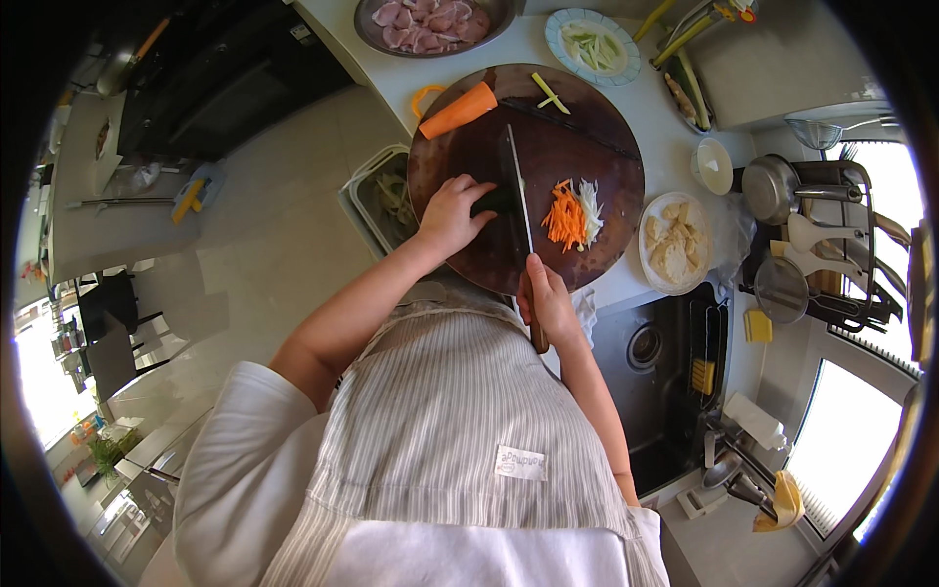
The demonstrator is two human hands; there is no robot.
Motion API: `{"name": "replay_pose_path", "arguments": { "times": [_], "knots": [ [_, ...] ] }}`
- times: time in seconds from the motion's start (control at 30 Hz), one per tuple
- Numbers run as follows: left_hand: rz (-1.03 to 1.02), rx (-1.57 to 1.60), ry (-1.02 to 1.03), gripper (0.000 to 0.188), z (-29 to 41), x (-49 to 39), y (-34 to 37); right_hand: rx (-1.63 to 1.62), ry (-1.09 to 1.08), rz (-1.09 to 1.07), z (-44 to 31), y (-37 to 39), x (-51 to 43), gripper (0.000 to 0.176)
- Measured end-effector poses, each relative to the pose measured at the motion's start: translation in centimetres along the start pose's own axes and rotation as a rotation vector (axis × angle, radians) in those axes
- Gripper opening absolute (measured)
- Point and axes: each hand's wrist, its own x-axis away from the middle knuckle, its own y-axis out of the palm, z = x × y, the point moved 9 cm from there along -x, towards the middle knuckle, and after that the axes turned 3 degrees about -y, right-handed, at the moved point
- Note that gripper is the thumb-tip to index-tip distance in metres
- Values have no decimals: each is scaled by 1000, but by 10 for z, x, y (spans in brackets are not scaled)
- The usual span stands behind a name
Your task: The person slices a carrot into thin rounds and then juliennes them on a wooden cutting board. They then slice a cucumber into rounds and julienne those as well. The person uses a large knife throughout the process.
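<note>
My right hand [549,301] grips the brown wooden handle of a kitchen knife [522,192], whose blade points away from me over a round wooden chopping board [469,253]. Just left of the blade, the thumb and fingers of my left hand [453,216] close around a dark vegetable piece [500,199]; its kind is hard to make out against the board. Right of the blade lie a heap of carrot shreds [565,219] and, beside it, pale whitish-green shreds [590,213]. A large carrot piece [460,111] and two crossed green strips [550,94] lie towards the board's far side.
Beyond the board stand a metal bowl of raw sliced meat [429,26] and a plate of pale green slices [593,48]. A bowl of pale food chunks [673,246] sits at right, above the dark sink [623,411]. A waste bin [374,194] adjoins the board's left side.
</note>
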Motion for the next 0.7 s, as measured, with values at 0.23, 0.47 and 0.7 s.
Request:
{"name": "replay_pose_path", "arguments": {
  "times": [0.23, 0.47, 0.7],
  "knots": [
    [107, -68, -4, 44, -10, -26, -8, 357, -238, 141, -15, -11, 22, 40],
    [60, -385, 398, 32, 56, -39, 14, 20, -202, 223, -22, -43, 56, 39],
    [-100, -708, 379, 11, 68, -43, 63, -156, -145, 327, -6, -63, 65, 49]
  ]
}}
